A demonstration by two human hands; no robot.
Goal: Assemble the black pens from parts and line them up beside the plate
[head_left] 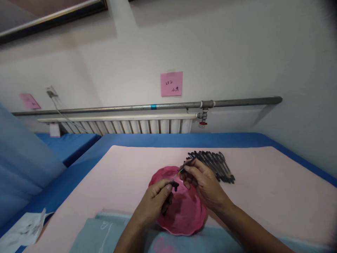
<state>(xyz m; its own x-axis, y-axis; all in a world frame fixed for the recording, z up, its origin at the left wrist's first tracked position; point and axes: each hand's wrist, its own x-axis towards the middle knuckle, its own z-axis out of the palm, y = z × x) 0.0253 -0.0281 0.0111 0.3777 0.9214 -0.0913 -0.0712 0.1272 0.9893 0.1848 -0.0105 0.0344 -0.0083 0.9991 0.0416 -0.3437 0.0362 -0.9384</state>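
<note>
Over a pink scalloped bowl, both my hands are closed and close together. My right hand pinches a slim dark pen part, its thin pale end pointing down and left toward the other hand. Between the thumb and fingers of my left hand is a small black piece, a pen cap by its look. More dark pieces seem to sit in that palm, too shaded to make out. Just behind my right hand lies a row of black pens, side by side.
A pink mat covers the blue table. Blue-grey cloth lies along the near edge, and a white printed sheet at the left. Beyond stand a white radiator, a metal pipe and a red-handled valve.
</note>
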